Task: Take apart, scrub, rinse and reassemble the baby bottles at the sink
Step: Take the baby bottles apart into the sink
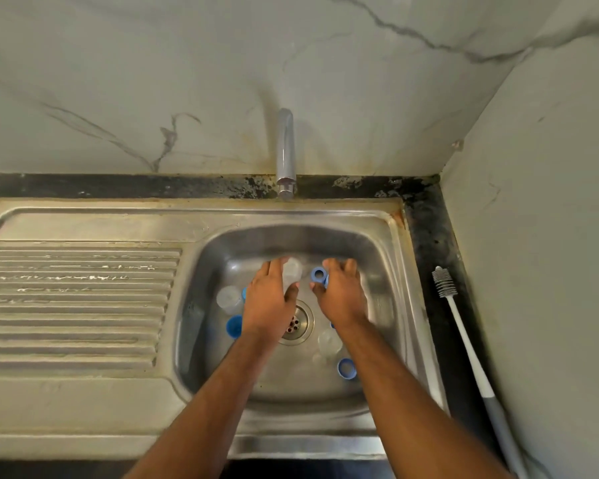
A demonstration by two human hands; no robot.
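Our both bare forearms reach forward and down, roughly parallel, slightly converging. Our left hand (269,299) palm down, fingers curled round clear bottle (292,271), thumb tucked toward centre. Our right hand (343,293) palm down, fingers and thumb pinching blue ring (318,274). Hands near, not touching.

- No text, label, brand, number or sign can be read anywhere around the sink (388,257).
- The bottle parts lying in the sink show no legible markings; they are too small and blurred.
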